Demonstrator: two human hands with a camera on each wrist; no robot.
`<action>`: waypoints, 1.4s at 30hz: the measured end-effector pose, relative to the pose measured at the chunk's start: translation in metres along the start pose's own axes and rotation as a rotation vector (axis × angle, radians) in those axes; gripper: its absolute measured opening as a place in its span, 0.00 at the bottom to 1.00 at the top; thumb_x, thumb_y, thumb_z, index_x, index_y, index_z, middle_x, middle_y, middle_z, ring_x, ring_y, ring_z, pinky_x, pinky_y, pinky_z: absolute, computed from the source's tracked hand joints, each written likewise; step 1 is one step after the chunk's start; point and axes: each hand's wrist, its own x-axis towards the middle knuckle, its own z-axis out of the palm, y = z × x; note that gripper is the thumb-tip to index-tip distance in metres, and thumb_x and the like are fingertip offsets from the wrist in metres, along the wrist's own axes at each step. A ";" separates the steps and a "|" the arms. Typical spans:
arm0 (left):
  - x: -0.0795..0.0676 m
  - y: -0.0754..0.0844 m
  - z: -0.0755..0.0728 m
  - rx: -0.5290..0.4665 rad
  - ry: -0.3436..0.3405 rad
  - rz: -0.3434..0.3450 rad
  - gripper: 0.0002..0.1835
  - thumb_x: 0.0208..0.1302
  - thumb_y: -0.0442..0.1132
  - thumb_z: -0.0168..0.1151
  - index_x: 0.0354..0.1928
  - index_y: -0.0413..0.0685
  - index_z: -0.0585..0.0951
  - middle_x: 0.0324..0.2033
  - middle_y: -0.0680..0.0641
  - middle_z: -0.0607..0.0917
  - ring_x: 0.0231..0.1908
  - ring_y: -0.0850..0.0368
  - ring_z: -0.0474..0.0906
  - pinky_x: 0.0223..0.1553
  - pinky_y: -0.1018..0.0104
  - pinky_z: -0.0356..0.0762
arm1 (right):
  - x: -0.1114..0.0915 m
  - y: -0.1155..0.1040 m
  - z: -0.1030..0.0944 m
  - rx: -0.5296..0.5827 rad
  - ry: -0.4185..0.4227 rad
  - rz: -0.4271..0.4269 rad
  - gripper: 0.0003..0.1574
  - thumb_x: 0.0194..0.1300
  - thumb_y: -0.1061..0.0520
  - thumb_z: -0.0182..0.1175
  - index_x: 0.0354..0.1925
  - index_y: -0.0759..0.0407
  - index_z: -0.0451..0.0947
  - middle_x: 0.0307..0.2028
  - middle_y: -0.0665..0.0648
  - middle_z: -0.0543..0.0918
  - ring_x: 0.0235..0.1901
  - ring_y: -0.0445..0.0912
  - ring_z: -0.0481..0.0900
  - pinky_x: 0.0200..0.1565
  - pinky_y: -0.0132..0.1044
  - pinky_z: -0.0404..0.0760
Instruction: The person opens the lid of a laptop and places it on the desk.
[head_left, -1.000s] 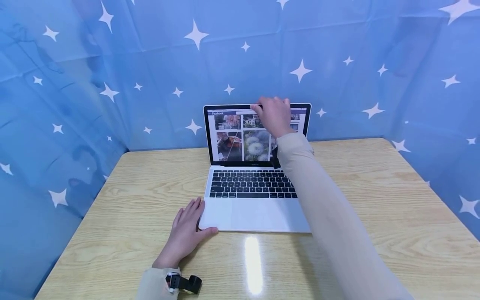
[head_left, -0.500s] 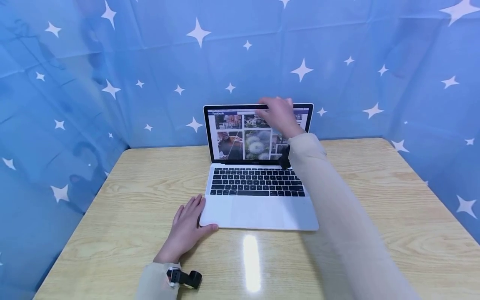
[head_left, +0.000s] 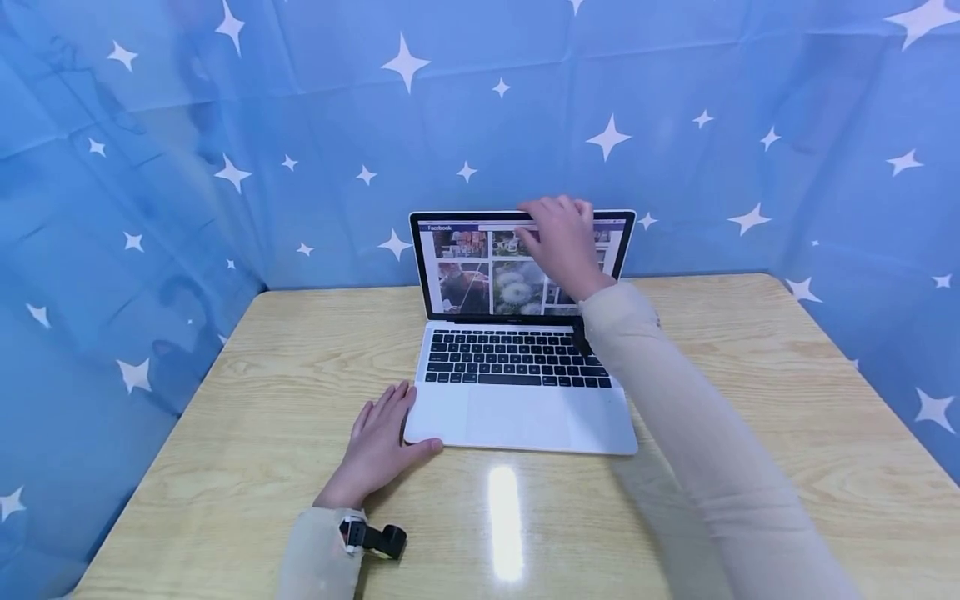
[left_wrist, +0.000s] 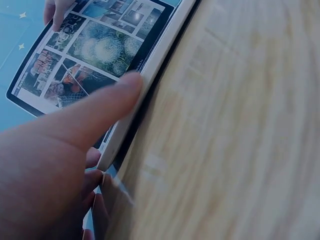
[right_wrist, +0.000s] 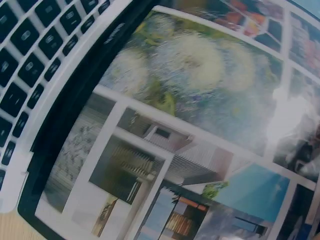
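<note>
An opened silver laptop (head_left: 517, 417) with a black keyboard (head_left: 517, 357) stands on the table, its lit screen (head_left: 465, 287) showing a page of photos. At the top edge of the lid, my right hand (head_left: 566, 242) grips with the fingers over the rim and the thumb on the screen side. My left hand (head_left: 378, 450) holds the base's front left corner, thumb (left_wrist: 112, 97) along the front edge and fingers at the left side. The right wrist view shows the screen (right_wrist: 190, 125) and some keys (right_wrist: 30, 65) close up; the right hand is outside it.
The pale wood-grain table (head_left: 300, 350) extends to both sides of the laptop. Behind it hangs a blue cloth (head_left: 487, 133) with white stars. A black strap device (head_left: 375, 536) sits on the left wrist, and a light reflection lies before the laptop.
The lid leans somewhat further forward, its top edge looking wider and the screen shorter, with my right hand moving along on it. My left hand keeps to the corner. The view shifts slightly.
</note>
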 end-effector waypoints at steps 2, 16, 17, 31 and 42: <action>0.002 0.000 0.001 -0.001 0.002 0.007 0.53 0.44 0.73 0.54 0.67 0.49 0.55 0.67 0.48 0.51 0.67 0.50 0.40 0.63 0.50 0.31 | -0.004 0.002 0.001 -0.035 0.055 -0.045 0.25 0.63 0.45 0.53 0.57 0.50 0.69 0.51 0.52 0.75 0.51 0.48 0.66 0.57 0.49 0.54; 0.014 -0.005 0.006 0.027 -0.020 0.056 0.54 0.45 0.74 0.51 0.68 0.49 0.52 0.68 0.47 0.50 0.67 0.50 0.39 0.63 0.49 0.30 | -0.054 0.005 0.008 -0.109 0.146 -0.237 0.34 0.55 0.56 0.60 0.61 0.57 0.64 0.66 0.57 0.56 0.65 0.50 0.51 0.63 0.55 0.42; 0.015 -0.005 0.006 0.028 -0.026 0.056 0.54 0.45 0.74 0.50 0.68 0.49 0.51 0.68 0.47 0.50 0.67 0.49 0.39 0.63 0.49 0.30 | -0.060 0.004 0.007 -0.105 0.126 -0.224 0.34 0.56 0.55 0.60 0.61 0.56 0.64 0.66 0.57 0.55 0.65 0.50 0.50 0.62 0.56 0.43; 0.009 -0.012 0.006 -0.020 0.006 0.045 0.49 0.52 0.69 0.50 0.68 0.46 0.51 0.67 0.44 0.52 0.66 0.46 0.40 0.61 0.46 0.30 | -0.165 0.006 -0.015 0.093 -0.100 -0.188 0.29 0.63 0.48 0.53 0.61 0.53 0.65 0.67 0.54 0.51 0.65 0.52 0.51 0.63 0.53 0.45; 0.005 -0.018 0.008 -0.078 0.029 -0.003 0.38 0.64 0.61 0.40 0.67 0.44 0.53 0.66 0.41 0.55 0.65 0.43 0.43 0.61 0.45 0.30 | -0.223 0.044 -0.032 0.128 -0.159 0.094 0.29 0.66 0.45 0.48 0.61 0.57 0.65 0.65 0.57 0.58 0.64 0.53 0.54 0.62 0.54 0.47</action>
